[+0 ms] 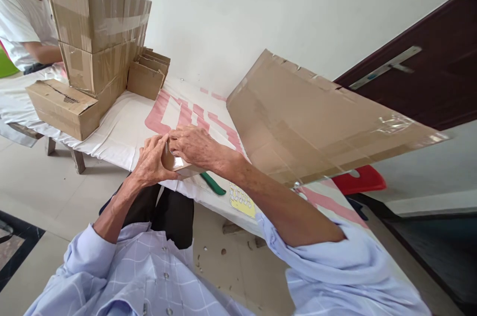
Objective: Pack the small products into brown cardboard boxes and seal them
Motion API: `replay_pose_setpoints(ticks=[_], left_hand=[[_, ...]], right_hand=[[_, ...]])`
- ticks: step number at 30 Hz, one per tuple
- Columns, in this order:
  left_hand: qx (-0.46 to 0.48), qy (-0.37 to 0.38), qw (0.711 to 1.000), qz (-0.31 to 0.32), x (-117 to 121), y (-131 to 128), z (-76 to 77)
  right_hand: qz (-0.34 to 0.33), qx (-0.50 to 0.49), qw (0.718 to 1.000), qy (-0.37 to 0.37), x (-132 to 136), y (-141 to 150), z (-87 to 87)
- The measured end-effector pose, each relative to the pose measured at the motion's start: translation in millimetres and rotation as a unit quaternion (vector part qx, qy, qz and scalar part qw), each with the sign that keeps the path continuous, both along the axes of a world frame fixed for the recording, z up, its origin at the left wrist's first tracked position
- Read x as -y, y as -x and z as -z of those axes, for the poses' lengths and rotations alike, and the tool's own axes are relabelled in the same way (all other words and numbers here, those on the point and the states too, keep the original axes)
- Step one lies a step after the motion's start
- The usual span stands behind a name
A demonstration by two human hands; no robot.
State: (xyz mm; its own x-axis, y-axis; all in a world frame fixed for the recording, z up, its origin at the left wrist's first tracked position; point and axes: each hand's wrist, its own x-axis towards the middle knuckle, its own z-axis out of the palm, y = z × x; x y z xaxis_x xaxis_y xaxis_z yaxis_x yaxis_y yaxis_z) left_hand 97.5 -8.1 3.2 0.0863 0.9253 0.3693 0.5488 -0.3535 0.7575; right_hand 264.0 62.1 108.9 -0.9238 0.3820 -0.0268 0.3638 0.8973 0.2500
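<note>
Both my hands close around a small cardboard box (172, 161) at the near edge of the table (122, 132). My left hand (152, 162) grips its left side with curled fingers. My right hand (194, 146) lies over its top and right side, fingers bent. A strip of shiny tape shows on the box's near face. Most of the box is hidden by my fingers.
A large flattened cardboard sheet (316, 117) leans over the table at right. Taped cartons (99, 28) are stacked at the back left, with a low carton (61, 107) and small boxes (148, 73) beside them. A green-handled tool (212, 183) lies near the edge. Another person (26, 28) sits far left.
</note>
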Motion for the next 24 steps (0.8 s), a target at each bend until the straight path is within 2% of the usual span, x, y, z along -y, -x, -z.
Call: replay_pose_setpoints(ticks=[5,11,19,22,24], left_hand=[[-0.012,0.018,1.000,-0.004,4.8,-1.0,-7.7],[-0.009,0.017,1.000,0.001,4.5,-0.3,-7.2],[-0.010,0.011,1.000,0.002,2.0,1.7,-2.1],[-0.007,0.005,1.000,0.006,0.1,4.2,1.2],[0.002,-0.002,1.000,0.010,-3.0,8.4,5.5]], right_hand=[[0.020,0.065,0.998,-0.006,12.4,7.0,-6.9],[0.023,0.059,0.998,-0.029,10.8,6.8,-1.4],[0.004,-0.044,0.999,-0.019,-0.7,-2.1,11.9],[-0.007,-0.132,0.991,0.017,-3.5,-4.5,13.9],[-0.019,-0.216,0.975,0.052,-2.5,-6.0,12.6]])
